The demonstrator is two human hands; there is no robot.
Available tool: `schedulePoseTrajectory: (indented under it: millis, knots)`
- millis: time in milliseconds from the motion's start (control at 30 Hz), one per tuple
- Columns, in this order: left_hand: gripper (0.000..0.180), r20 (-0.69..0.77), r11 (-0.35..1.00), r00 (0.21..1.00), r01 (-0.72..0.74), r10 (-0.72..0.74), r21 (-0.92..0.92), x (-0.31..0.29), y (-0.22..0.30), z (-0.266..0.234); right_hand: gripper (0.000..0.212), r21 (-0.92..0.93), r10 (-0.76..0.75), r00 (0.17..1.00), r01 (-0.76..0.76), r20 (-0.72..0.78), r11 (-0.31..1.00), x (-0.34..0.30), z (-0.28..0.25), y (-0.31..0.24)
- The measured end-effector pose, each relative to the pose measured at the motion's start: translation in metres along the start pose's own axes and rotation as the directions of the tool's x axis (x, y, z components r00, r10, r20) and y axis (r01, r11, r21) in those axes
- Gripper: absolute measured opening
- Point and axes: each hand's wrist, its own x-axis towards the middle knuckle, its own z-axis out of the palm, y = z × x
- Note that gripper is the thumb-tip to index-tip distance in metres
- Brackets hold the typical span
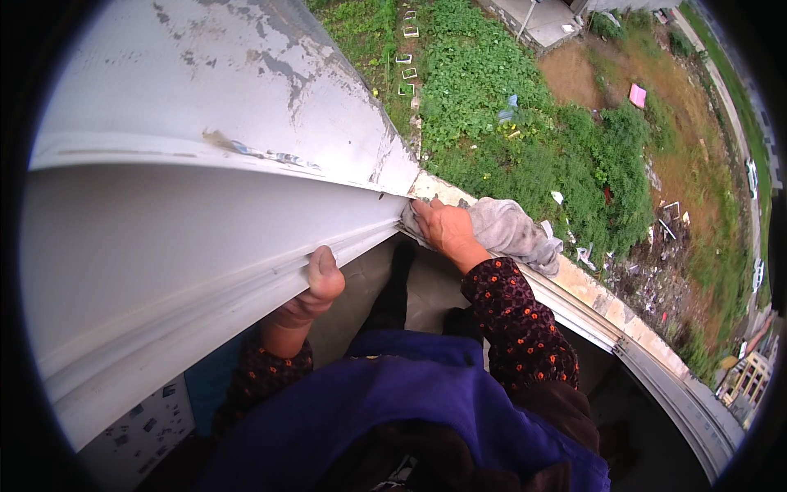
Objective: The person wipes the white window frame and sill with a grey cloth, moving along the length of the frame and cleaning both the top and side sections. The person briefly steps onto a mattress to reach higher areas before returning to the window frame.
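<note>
My right hand (449,233) presses a crumpled grey cloth (510,230) into the corner where the window ledge meets the white frame. Part of the cloth is bunched under the fingers, and the rest trails along the ledge to the right. My left hand (320,283) is closed round the lower edge of the long white window frame (172,303), thumb up on its near side; its fingertips are partly hidden. Close to the right fingers, the pale ledge (611,307) looks stained and chipped.
A white outer panel (205,74) with peeling grey patches rises at upper left. Beyond the ledge there is a drop to a green garden (475,74) and scattered rubbish (656,271). A metal window track (574,316) runs to the lower right. Tiled floor (430,295) shows below.
</note>
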Motion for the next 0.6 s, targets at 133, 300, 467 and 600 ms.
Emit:
schedulePoseTrajectory:
  millis: [133, 300, 467, 600]
  knots:
    - [0.011, -0.015, 0.999, 1.0, -0.009, 0.01, 0.036, -0.003, 0.002, 0.003, 0.015, -0.006, -0.025, 1.0, 0.025, -0.006, 1.0, -0.003, 0.007, 0.014]
    - [0.011, -0.023, 1.0, 1.0, -0.002, 0.003, 0.023, -0.002, 0.001, 0.003, 0.019, 0.119, 0.017, 0.973, 0.011, -0.229, 0.993, -0.019, -0.009, 0.006]
    - [0.011, -0.045, 0.999, 0.999, -0.027, 0.029, 0.039, 0.005, 0.0, 0.003, 0.023, -0.014, -0.094, 0.993, 0.093, -0.076, 0.996, -0.009, -0.002, -0.002]
    - [0.01, -0.039, 1.0, 0.999, -0.022, 0.022, 0.007, 0.005, -0.004, 0.002, 0.016, -0.032, -0.121, 0.992, 0.122, 0.036, 0.992, -0.001, -0.004, -0.006]
